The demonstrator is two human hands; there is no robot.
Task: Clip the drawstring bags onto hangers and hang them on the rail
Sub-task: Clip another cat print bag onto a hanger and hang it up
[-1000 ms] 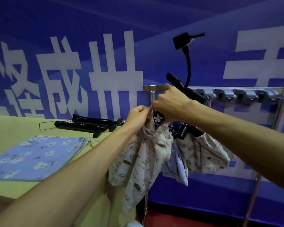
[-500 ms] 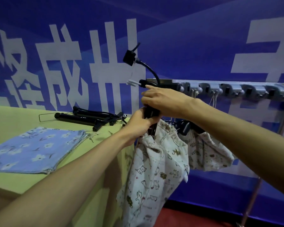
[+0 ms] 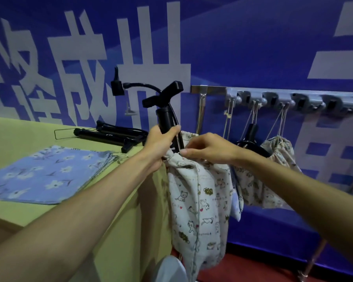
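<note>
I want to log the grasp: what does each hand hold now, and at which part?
Left hand grips the black hanger by its lower shaft. Right hand pinches the gathered top edge of the cat-print bag.

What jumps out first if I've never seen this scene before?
Two bare arms reach into the middle: the left hand grips a black hanger upright, and the right hand pinches the top of a cat-print drawstring bag hanging below. Behind is a blue wall with huge white characters; folded blue floral bags lie left.
</note>
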